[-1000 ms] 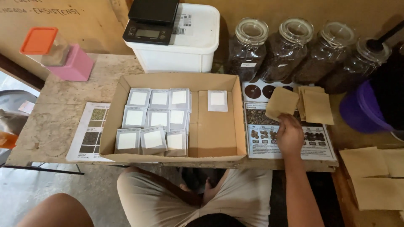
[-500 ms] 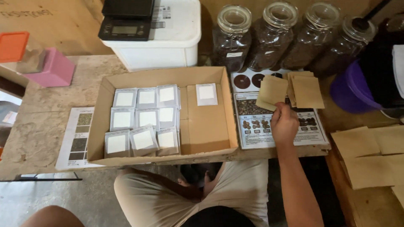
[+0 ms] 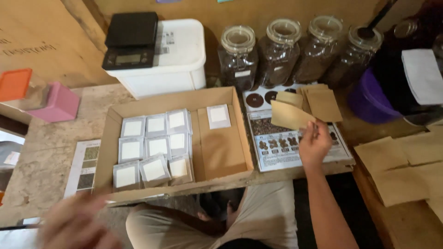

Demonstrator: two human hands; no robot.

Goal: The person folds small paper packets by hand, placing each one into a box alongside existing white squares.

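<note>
Right hand [image 3: 314,144] raised over printed chart [image 3: 295,143], fingers pinched narrow on lower corner of brown paper pouch [image 3: 290,115] (pouch lifted, tilted, at hand's 11 o'clock). More brown pouches [image 3: 320,102] lie stacked at 12 o'clock, just beside held one. Four glass jars [image 3: 295,55] of dark beans beyond. Cardboard box [image 3: 226,147] with white-labelled packets [image 3: 154,145] at 9 o'clock. Left hand [image 3: 76,223] at 8 o'clock, blurred; cannot tell its opening.

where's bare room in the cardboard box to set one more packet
The shallow cardboard box is bare on its right half, below the lone white-labelled packet. Its left half is crowded with white-labelled packets. The right hand holds a brown paper pouch.
</note>
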